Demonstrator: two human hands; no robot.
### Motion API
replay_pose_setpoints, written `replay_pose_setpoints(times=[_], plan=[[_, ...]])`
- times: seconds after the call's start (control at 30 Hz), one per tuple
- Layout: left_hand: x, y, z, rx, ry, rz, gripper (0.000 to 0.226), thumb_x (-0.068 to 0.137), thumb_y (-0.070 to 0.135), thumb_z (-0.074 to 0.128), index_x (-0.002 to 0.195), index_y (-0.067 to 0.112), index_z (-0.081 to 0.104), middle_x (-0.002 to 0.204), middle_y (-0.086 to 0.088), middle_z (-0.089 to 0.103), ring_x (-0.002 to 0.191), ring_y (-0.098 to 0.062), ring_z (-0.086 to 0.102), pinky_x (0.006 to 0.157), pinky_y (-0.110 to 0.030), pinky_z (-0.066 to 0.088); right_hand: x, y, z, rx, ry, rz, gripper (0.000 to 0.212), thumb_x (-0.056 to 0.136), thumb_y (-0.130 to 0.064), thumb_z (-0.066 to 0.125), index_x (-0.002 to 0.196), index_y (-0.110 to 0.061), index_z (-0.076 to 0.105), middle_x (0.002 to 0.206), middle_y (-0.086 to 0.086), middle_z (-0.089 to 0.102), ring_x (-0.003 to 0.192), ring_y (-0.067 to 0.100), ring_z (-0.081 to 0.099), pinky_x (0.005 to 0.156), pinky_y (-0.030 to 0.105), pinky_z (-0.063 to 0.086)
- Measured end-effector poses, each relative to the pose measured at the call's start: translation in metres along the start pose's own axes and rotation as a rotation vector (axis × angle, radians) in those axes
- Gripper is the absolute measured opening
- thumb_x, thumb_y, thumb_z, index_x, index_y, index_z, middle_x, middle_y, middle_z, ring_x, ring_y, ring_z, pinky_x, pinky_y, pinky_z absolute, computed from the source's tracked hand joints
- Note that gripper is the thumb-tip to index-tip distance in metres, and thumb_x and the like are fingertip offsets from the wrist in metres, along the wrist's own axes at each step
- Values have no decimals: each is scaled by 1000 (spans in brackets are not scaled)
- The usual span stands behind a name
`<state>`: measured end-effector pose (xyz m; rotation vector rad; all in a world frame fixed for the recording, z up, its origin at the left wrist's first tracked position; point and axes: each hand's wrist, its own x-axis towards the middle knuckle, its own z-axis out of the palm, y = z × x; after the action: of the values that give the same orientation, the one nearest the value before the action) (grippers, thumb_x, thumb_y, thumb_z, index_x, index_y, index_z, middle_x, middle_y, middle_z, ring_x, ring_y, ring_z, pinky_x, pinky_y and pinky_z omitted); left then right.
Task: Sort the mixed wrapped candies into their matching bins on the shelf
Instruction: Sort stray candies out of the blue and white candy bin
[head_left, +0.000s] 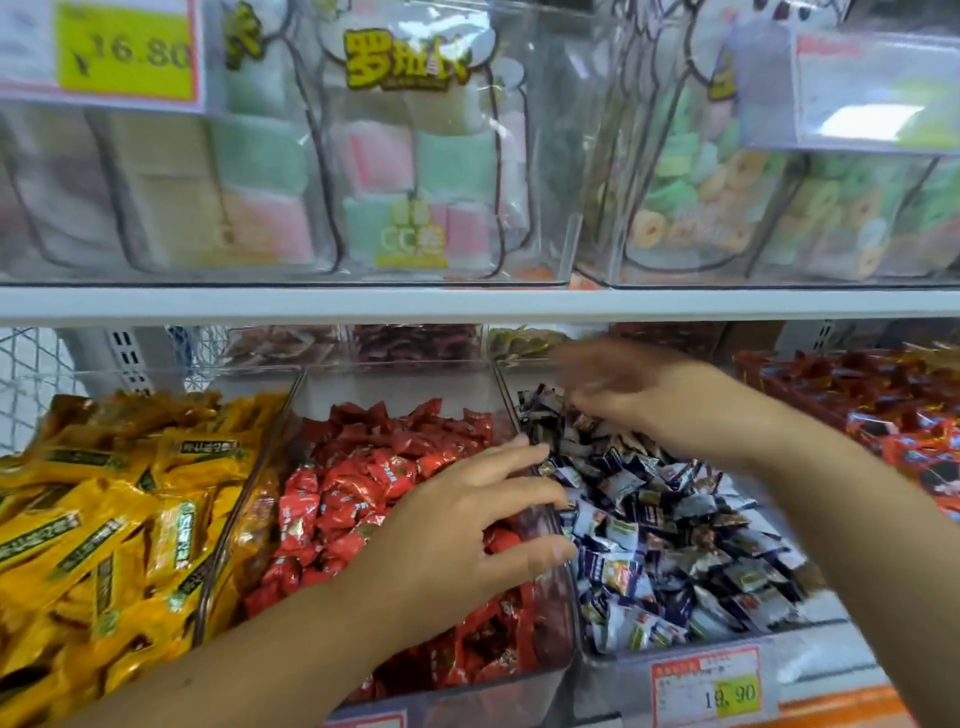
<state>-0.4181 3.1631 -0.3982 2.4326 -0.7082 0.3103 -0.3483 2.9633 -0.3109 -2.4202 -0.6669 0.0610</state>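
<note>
On the lower shelf, four lots of wrapped sweets are set side by side in clear bins. The red candies (374, 467) are heaped in the middle bin (395, 382). The blue-and-white candies (675, 540) are heaped in the next bin (691, 656) to the right. In both heaps the small twist-ended pieces are jumbled, so no common direction is kept by their long axes. The long yellow packets (104, 525) at the left are mostly laid slanting from lower left to upper right.

The left hand (462, 530) is held palm down over the red heap. Its fingers (498, 460) are spread, nearly straight and pointed to the right. The fingertips are carried across the clear wall between the two bins, onto the edge of the blue-and-white heap. Nothing is seen to be pinched by them. Red candies lie under the palm, and blue-and-white ones lie at and just beyond the fingertips.

The right hand (644, 395) is held over the back of the blue-and-white heap, pointed left. It is badly blurred, so whether anything is gripped cannot be told.

Orange-red packets (883, 415) are seen at the far right, and a price tag (711, 686) at the front. Above the white shelf board (467, 304), pastel sweets (415, 161) are kept in clear boxes.
</note>
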Motion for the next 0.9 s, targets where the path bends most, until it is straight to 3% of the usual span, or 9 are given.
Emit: replay_pose_setpoints(times=[0.07, 0.17, 0.3, 0.4, 0.5, 0.6, 0.67, 0.8, 0.9], plan=[[0, -1, -1, -1, 1, 2, 49, 82, 72, 42, 126, 54, 52, 148, 40, 22, 133, 25, 2, 96, 4, 0, -14, 13, -20, -410, -239, 204, 53, 88, -49, 61, 137, -41, 44, 138, -14, 52, 110, 1, 53, 91, 9, 40], [0, -4, 0, 5, 10, 10, 51, 81, 75, 39, 125, 54, 53, 146, 42, 20, 133, 26, 2, 95, 4, 0, -29, 36, -15, -553, -494, 566, 102, 66, -65, 73, 149, -37, 21, 153, -2, 34, 124, 23, 52, 97, 35, 49], [0, -5, 3, 33, 21, 23, 54, 77, 83, 32, 122, 59, 50, 144, 46, 20, 132, 28, 2, 94, 4, 3, -20, 61, 35, -634, -540, 514, 134, 59, -70, 76, 149, -37, -18, 158, 14, 18, 132, 34, 43, 101, 40, 43], [2, -5, 4, 33, 30, 19, 56, 75, 85, 31, 119, 59, 52, 143, 47, 20, 132, 27, 3, 96, 0, 9, -7, 76, 49, -488, -401, 471, 125, 66, -51, 82, 150, -37, -9, 153, 23, 20, 124, 39, 49, 97, 40, 47], [2, -6, 5, 31, 34, 13, 56, 74, 87, 30, 117, 60, 53, 141, 50, 18, 132, 27, 4, 96, -2, 11, -5, 86, 45, -156, -274, 436, 106, 68, -38, 85, 148, -36, 16, 150, 14, 32, 122, 33, 50, 91, 39, 48], [2, -6, 5, 19, 52, 25, 52, 74, 86, 34, 114, 60, 55, 139, 51, 21, 132, 26, 9, 98, -4, 13, 1, 93, 38, 241, -91, 435, 80, 69, -35, 84, 137, -39, 42, 151, 5, 36, 124, 34, 50, 96, 49, 47], [2, -7, 6, 25, 69, 27, 49, 75, 84, 37, 114, 60, 55, 139, 50, 24, 132, 25, 13, 98, -4, 15, 12, 94, 36, 337, -9, 380, 66, 67, -40, 85, 126, -41, 54, 141, -1, 49, 115, 27, 58, 95, 45, 50], [2, -8, 6, 37, 73, 25, 49, 76, 84, 38, 114, 60, 56, 140, 50, 24, 132, 24, 16, 97, -5, 19, 28, 76, 31, 531, 21, 268, 59, 70, -38, 83, 123, -40, 58, 124, -6, 62, 110, 16, 61, 69, 26, 49], [3, -8, 5, 42, 69, 30, 48, 76, 86, 36, 114, 62, 55, 141, 49, 24, 133, 23, 18, 99, -12, 23, 25, 62, 15, 603, -80, 212, 63, 72, -48, 77, 129, -47, 51, 141, -9, 48, 125, 15, 47, 73, 34, 56]])
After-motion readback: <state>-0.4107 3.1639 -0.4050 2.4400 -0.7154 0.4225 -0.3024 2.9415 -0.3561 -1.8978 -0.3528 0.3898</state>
